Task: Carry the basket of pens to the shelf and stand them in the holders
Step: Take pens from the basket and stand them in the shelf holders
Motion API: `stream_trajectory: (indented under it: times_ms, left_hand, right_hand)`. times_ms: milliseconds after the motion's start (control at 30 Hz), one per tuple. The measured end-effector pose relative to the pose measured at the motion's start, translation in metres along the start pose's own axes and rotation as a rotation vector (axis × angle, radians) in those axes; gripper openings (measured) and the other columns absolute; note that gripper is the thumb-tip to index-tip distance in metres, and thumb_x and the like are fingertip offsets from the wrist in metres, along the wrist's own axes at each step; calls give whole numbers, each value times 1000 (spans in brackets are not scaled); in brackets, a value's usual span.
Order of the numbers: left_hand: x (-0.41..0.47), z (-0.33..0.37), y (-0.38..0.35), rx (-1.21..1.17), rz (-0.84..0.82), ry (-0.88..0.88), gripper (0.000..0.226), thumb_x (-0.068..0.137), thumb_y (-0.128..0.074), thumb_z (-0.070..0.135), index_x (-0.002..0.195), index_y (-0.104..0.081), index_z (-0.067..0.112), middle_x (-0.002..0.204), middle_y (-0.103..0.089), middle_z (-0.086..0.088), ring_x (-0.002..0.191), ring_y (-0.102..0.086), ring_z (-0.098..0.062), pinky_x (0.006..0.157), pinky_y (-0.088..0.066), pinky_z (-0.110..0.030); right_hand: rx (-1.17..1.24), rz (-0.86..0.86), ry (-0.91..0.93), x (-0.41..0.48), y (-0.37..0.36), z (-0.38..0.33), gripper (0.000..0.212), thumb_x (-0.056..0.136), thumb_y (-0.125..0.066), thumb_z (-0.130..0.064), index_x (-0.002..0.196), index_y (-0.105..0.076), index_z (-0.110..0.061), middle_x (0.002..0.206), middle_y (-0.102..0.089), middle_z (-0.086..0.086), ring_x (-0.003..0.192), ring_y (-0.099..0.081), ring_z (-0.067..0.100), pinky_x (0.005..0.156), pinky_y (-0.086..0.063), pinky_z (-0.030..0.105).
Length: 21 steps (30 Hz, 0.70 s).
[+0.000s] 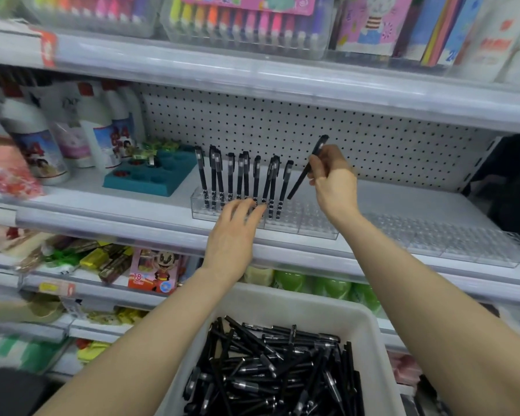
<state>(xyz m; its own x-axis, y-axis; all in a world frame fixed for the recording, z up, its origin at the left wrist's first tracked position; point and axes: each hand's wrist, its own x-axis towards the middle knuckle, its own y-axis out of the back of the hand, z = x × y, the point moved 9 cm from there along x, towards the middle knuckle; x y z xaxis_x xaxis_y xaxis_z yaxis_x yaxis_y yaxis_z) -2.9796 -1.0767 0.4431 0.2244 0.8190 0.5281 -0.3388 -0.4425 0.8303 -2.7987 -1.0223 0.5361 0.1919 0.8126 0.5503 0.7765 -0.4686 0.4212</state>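
Along the front edge of the middle shelf, a clear plastic holder with a grid of small round wells is sitting parallel to the lip. In its left part about ten standing pens are lining up, slim black barrels with their clips uppermost, most upright, a couple leaning against each other.

Your right hand is pinching one pen between thumb and fingertips, near its upper half. Its long axis is running on a slant: the capped end is pointing up and to the right toward the perforated white pegboard, and the lower end is aiming down-left, hovering just above the holder beside the last standing pen.

Your left hand is lying open, fingers straight and spread, with the fingertips touching the holder's front by the pen bases.

Below the shelf, at the bottom of the view, the white plastic basket with rounded corners is holding a loose heap of black pens lying at all angles.

A second clear holder is sitting further right along the same edge, and a teal moulded tray is resting to the left.
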Motion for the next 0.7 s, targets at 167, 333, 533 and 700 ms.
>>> stream_trajectory:
  times_ms: [167, 333, 533, 700]
  left_hand:
    - [0, -1, -3, -17, -3, 3, 81, 64, -63, -17, 139, -50, 13, 140, -49, -11, 130, -38, -32, 93, -51, -41]
    - [-1, -2, -3, -11, 3, 6, 82, 68, -61, -16, 142, -46, 15, 144, -46, -9, 134, -34, -30, 98, -48, -40]
    - [-2, 0, 1, -22, 10, 16, 81, 71, -59, -15, 144, -44, 17, 146, -43, -7, 136, -30, -28, 97, -48, -39]
    - [1, 3, 6, -21, -25, 15, 77, 80, -58, -9, 148, -38, 21, 151, -36, -3, 140, -26, -24, 113, -36, -39]
  right_hand:
    - [-43, -48, 17, 2, -9, 1, 16, 99, -54, -20, 108, -58, -8, 83, -67, 15, 75, -65, 32, 76, -56, 47]
    - [-183, -176, 9, -17, -36, 26, 11, 97, -55, -28, 105, -58, -21, 79, -68, 5, 72, -67, 29, 74, -57, 45]
    - [-289, -220, -30, -21, -38, 34, 13, 95, -55, -23, 106, -63, -23, 86, -70, 3, 81, -64, 27, 78, -56, 43]
    - [-151, -134, 14, -53, -13, 18, 30, 94, -49, -3, 121, -61, -12, 92, -68, 2, 89, -64, 21, 83, -53, 36]
